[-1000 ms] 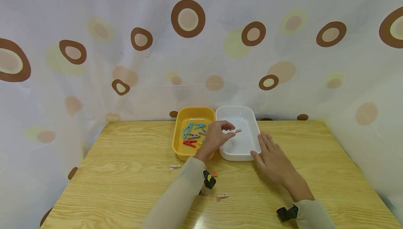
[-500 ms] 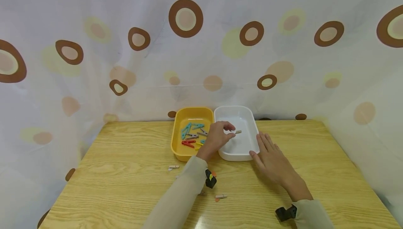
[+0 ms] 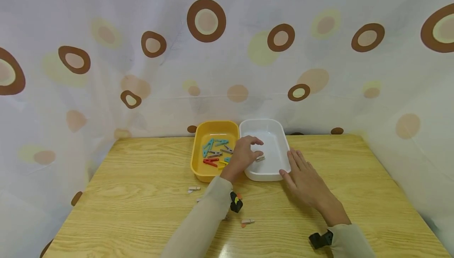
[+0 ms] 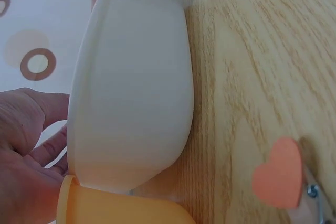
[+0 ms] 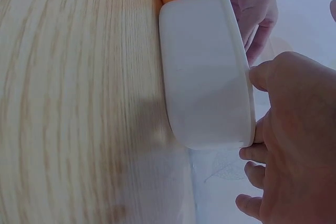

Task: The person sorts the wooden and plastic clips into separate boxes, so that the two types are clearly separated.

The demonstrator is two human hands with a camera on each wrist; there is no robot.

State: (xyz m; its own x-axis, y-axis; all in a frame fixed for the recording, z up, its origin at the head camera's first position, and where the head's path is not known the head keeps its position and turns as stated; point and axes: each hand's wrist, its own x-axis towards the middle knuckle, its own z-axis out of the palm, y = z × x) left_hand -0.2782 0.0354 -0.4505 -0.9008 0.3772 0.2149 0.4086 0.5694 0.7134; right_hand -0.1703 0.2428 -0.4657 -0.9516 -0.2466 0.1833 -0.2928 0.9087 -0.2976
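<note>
My left hand (image 3: 244,153) hovers over the white tray (image 3: 283,135), thumb and fingers spread apart. Just beyond the thumb a small wooden clothespin (image 3: 260,158) lies inside that tray. My right hand (image 3: 308,181) rests on the tray's right side; in the right wrist view its thumb (image 5: 260,75) touches the rim, with the fingers loosely extended past it. To the left stands a yellow tray (image 3: 194,159) with several plastic clips: teal clips (image 3: 208,147), grey, yellow, and a red clip (image 3: 211,161). The left hand partly hides both trays' contents.
Small wooden clothespins lie on the wooden table (image 3: 142,210): one clothespin (image 3: 194,188) at left and another clothespin (image 3: 248,221) with an orange heart near the front. An orange heart (image 4: 281,174) shows close in the left wrist view. A patterned curtain (image 3: 227,53) hangs behind.
The left hand's thumb and fingers have parted, and the clothespin they held has dropped into the white tray. The right hand stays on the tray's side.
</note>
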